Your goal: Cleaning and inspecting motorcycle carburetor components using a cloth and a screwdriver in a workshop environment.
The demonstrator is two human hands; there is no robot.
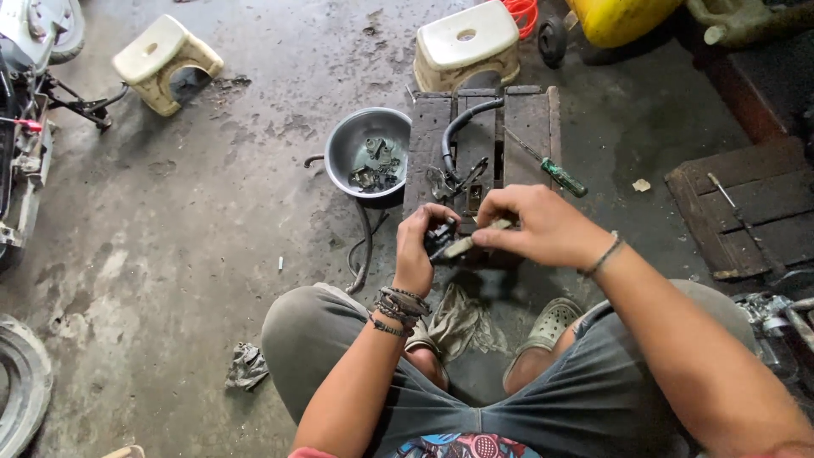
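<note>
My left hand (pixel 417 248) grips a small dark metal engine part (pixel 442 237) above my knees. My right hand (pixel 543 226) holds a slim pale-handled tool (pixel 471 244) whose tip rests against that part. Both hands hover over the near end of a low dark wooden board (pixel 530 127). On the board lie a black rubber hose (pixel 462 125), a small bunch of metal pieces (pixel 449 180) and a green-handled screwdriver (pixel 555 172).
A metal bowl (pixel 339 153) with dirty small parts stands left of the board. Two pale plastic stools (pixel 165 61) (pixel 466 42) sit on the oily concrete floor. Rags (pixel 246 366) lie by my legs. A tyre (pixel 21 382) and motorcycle parts (pixel 25 51) line the left; a wooden pallet (pixel 746 203) is at right.
</note>
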